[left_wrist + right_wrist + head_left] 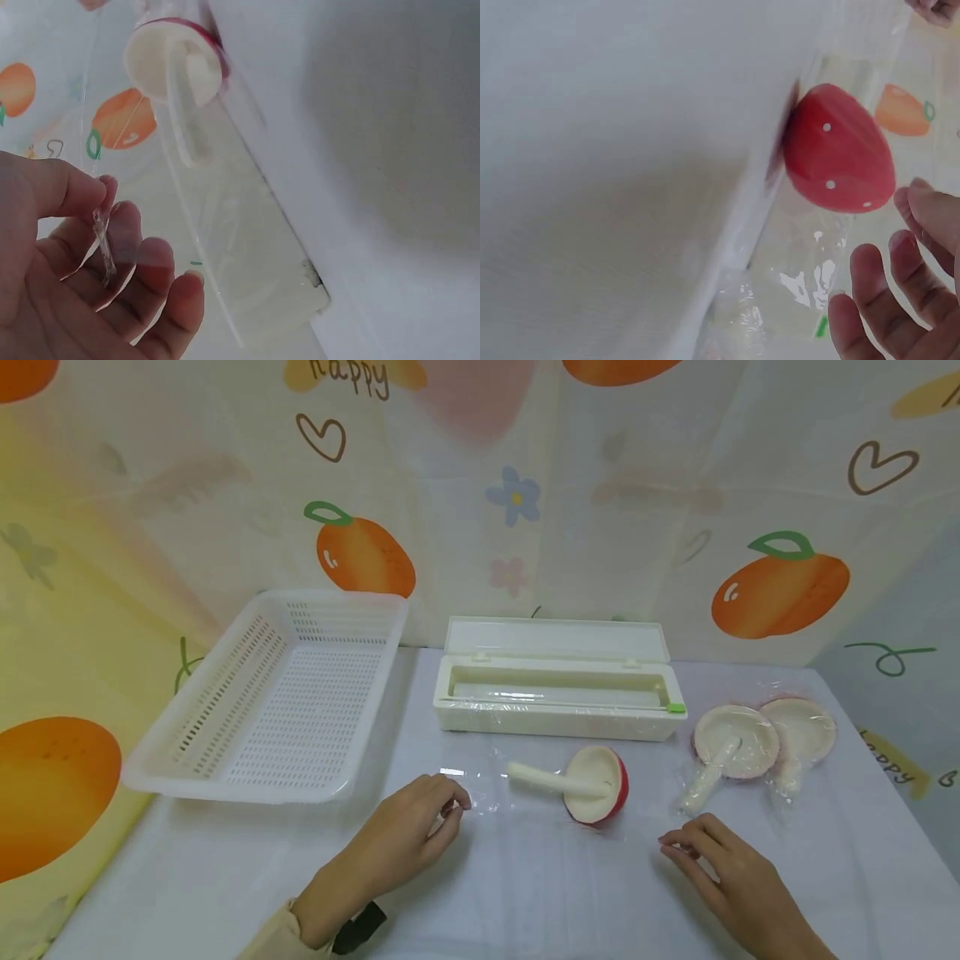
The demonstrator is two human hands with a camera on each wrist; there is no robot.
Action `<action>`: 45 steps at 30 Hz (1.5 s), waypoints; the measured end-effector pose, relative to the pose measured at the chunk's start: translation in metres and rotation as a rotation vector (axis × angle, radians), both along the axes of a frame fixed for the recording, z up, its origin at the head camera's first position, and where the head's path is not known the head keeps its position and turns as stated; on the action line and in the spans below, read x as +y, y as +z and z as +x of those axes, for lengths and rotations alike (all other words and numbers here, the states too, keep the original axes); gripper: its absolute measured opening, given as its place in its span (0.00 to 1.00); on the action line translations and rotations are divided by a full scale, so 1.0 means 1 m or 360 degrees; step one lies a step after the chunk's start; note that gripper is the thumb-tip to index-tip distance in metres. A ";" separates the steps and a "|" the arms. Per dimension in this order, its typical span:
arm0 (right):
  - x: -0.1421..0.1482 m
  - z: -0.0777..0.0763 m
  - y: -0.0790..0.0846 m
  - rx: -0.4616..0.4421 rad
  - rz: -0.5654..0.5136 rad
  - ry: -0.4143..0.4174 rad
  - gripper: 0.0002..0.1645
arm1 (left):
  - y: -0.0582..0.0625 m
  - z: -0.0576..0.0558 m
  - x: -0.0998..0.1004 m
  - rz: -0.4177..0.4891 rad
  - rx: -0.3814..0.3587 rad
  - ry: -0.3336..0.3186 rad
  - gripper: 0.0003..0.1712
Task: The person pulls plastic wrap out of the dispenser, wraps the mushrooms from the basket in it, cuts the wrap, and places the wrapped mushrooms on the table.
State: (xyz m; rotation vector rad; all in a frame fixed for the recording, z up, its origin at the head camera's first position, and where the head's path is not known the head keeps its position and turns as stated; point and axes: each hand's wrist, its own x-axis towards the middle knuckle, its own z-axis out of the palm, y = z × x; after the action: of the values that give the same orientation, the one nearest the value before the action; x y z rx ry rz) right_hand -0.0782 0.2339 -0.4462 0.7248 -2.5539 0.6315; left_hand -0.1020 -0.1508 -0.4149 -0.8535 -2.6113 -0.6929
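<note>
A toy mushroom (596, 785) lies on its side on a clear sheet of cling film (487, 797), stem to the left. Its cap (840, 150) is red with white dots, its underside and stem cream. To its left, my left hand (412, 827) pinches a gathered edge of the film between thumb and index finger, best seen in the left wrist view. On the other side my right hand (738, 881) has thumb and index fingertip together, apparently at the film's opposite edge; the film there is hard to see. Its other fingers are loosely bent.
Behind the mushroom stands a cream cling film dispenser (555, 722) with its lid raised and a green slider at the right. A white perforated basket (337, 789) is at the left. Two film-wrapped mushrooms (738, 739) lie at the right. A printed curtain (600, 552) hangs behind.
</note>
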 end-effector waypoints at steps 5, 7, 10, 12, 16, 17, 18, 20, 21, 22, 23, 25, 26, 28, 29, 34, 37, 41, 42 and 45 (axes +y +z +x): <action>-0.004 -0.010 0.006 0.0025 -0.0109 -0.0064 0.20 | 0.002 -0.008 0.006 0.0087 -0.0004 0.0132 0.07; -0.006 -0.015 0.009 0.0032 -0.0122 -0.0116 0.18 | 0.003 -0.012 0.009 0.0129 -0.0029 0.0190 0.07; -0.011 -0.025 0.012 0.0023 -0.0148 -0.0204 0.16 | 0.005 -0.021 0.015 0.0209 -0.0095 0.0268 0.07; -0.013 -0.032 0.014 0.0026 -0.0162 -0.0237 0.14 | 0.007 -0.027 0.019 0.0267 -0.0153 0.0318 0.08; -0.018 -0.045 0.018 0.0043 -0.0203 -0.0263 0.12 | 0.010 -0.039 0.027 0.0354 -0.0221 0.0390 0.10; -0.019 -0.048 0.019 0.0053 -0.0213 -0.0266 0.11 | 0.010 -0.042 0.029 0.0372 -0.0222 0.0397 0.11; -0.019 -0.050 0.019 0.0063 -0.0224 -0.0269 0.11 | 0.010 -0.046 0.030 0.0382 -0.0222 0.0408 0.11; -0.021 -0.055 0.020 0.0073 -0.0251 -0.0273 0.11 | 0.009 -0.052 0.033 0.0410 -0.0222 0.0422 0.11; -0.021 -0.057 0.020 0.0073 -0.0268 -0.0272 0.10 | 0.009 -0.056 0.034 0.0422 -0.0223 0.0430 0.11; -0.022 -0.059 0.020 0.0076 -0.0280 -0.0273 0.10 | 0.008 -0.059 0.034 0.0438 -0.0228 0.0438 0.11; -0.022 -0.062 0.020 0.0076 -0.0298 -0.0272 0.09 | 0.008 -0.062 0.035 0.0451 -0.0235 0.0451 0.10; -0.023 -0.066 0.019 0.0071 -0.0328 -0.0275 0.09 | 0.007 -0.067 0.037 0.0474 -0.0259 0.0490 0.10; -0.023 -0.069 0.018 0.0067 -0.0347 -0.0273 0.08 | 0.007 -0.069 0.038 0.0486 -0.0278 0.0517 0.10; -0.023 -0.074 0.017 0.0053 -0.0392 -0.0271 0.08 | 0.006 -0.073 0.040 0.0511 -0.0314 0.0583 0.10; -0.024 -0.077 0.017 0.0039 -0.0424 -0.0270 0.07 | 0.006 -0.075 0.042 0.0518 -0.0331 0.0622 0.10; -0.029 -0.091 0.017 -0.0075 -0.0585 -0.0304 0.05 | 0.007 -0.084 0.048 0.0537 -0.0362 0.0750 0.10; -0.033 -0.098 0.015 -0.0178 -0.0636 -0.0353 0.06 | 0.006 -0.090 0.052 0.0586 -0.0387 0.0731 0.11; -0.038 -0.103 0.012 -0.0359 -0.0653 -0.0367 0.09 | 0.004 -0.095 0.058 0.0695 -0.0472 0.0664 0.11; -0.039 -0.103 0.011 -0.0400 -0.0652 -0.0360 0.09 | 0.003 -0.096 0.059 0.0714 -0.0490 0.0650 0.11; -0.041 -0.105 0.008 -0.0486 -0.0665 -0.0322 0.09 | -0.001 -0.097 0.062 0.0755 -0.0553 0.0602 0.11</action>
State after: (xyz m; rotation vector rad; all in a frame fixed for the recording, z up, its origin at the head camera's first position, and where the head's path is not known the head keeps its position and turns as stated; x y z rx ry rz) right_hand -0.1829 0.1928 -0.4379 0.2379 -2.5813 1.2328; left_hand -0.1994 -0.0884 -0.4154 -0.1006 -2.5988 -1.3595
